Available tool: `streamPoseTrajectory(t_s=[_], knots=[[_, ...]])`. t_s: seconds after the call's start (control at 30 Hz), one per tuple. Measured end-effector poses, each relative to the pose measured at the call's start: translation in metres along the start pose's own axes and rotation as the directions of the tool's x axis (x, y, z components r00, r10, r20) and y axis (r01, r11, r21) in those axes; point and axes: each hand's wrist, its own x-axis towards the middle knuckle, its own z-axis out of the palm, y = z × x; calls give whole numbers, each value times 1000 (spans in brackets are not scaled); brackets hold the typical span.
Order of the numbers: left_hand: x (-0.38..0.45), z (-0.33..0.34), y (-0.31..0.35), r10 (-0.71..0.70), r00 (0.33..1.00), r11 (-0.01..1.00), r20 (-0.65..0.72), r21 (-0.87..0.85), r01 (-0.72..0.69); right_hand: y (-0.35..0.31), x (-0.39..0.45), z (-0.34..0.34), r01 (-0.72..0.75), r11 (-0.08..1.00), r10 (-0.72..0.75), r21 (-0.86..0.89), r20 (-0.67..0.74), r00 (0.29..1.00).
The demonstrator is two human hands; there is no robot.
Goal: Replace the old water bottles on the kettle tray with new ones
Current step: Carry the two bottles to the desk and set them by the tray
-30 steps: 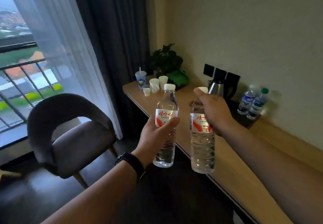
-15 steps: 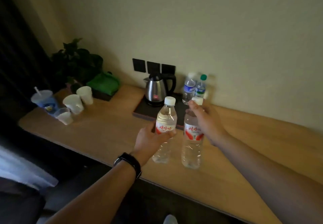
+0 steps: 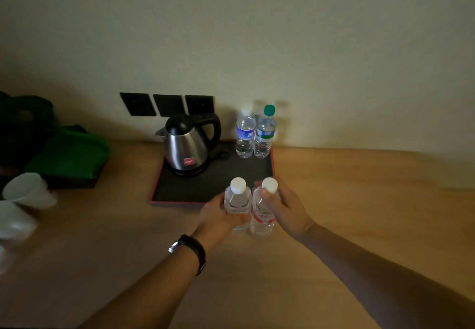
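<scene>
The wooden surface is stretching out below me, carrying a dark kettle tray with a red rim set against the wall. A steel kettle is standing on the tray's left half. At the tray's far right corner two old bottles are standing upright and touching: the blue-label bottle on the left, the green-cap bottle on the right. Just in front of the tray's near edge I am holding two new bottles upright, side by side. My left hand is wrapping its fingers closed around the left new bottle; my right hand is closing its fingers around the red-label bottle. A wristwatch is sitting on my left wrist. White cups are lying far left.
</scene>
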Motion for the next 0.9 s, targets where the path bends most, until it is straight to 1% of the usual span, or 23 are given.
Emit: streamPoseTrajectory(t_s=[0.1,0.27,0.4,0.53,0.67,0.8,0.9], knots=[[17,-2,-15,2,1000,998,19,67,-3,16,4,9,32,999,-33,-36,-32,999],[27,-3,-24,37,999,994,36,97,-41,26,6,20,61,997,-68,-55,-142,988],[26,-2,-25,73,994,987,85,135,-84,25,2,23,62,995,-76,-78,-194,978],[24,0,-27,78,994,983,75,161,-89,25,-3,24,57,995,-73,-84,-197,978],[20,1,-26,69,994,986,79,144,-80,22,-5,23,39,994,-57,-97,-192,980],[20,0,-22,67,994,987,85,137,-79,22,-5,21,49,991,-71,-125,-177,982],[20,2,-22,73,994,987,76,138,-83,21,-6,20,44,993,-63,-114,-171,983]])
